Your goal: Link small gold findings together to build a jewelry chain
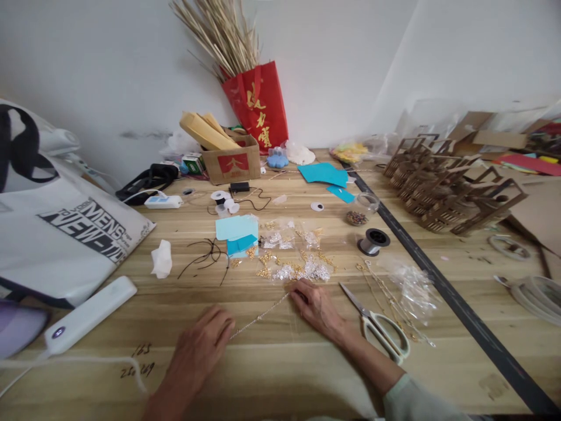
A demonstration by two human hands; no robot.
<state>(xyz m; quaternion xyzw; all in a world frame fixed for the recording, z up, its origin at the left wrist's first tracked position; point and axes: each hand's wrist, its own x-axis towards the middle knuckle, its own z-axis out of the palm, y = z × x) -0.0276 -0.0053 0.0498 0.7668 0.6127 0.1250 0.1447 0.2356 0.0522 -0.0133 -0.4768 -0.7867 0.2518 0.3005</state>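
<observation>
Containers first. At the back, we list one red bag [277, 111], upright against the wall with a slight lean, with a bundle of dry stalks [225, 38] standing out of its mouth. Just beside it, one cardboard box [232, 164], open at the top, with pale yellow pieces [204, 133] jutting out at a slant. Towards the right, one clear jar [368, 203], small dark beads [357, 218] gathered at its bottom. At middle, clear plastic bags [287, 237], silver and gold bits in and about them; nearer us, loose gold and silver pieces [302, 271] lie in a spread on the wooden table [272, 386]. Right of the dark strip [421, 257], a cluster of wooden baskets [442, 190] with raised handles; their insides we cannot make out. At left, one large white bag [87, 216], contents hidden.

Item in hand: one thin chain [262, 317], low over the table, between the two hands and on our side of the loose pieces. It runs nearly straight, its long axis slanting from near left to far right. We find the left hand [199, 342] with fingers together, closed on the near end; the right hand [313, 305] pinches the far end, thumb and forefinger together. Beside the right forearm: scissors [381, 327], blades pointing away and to the left; beyond these, finished-looking necklaces [391, 298].
</observation>
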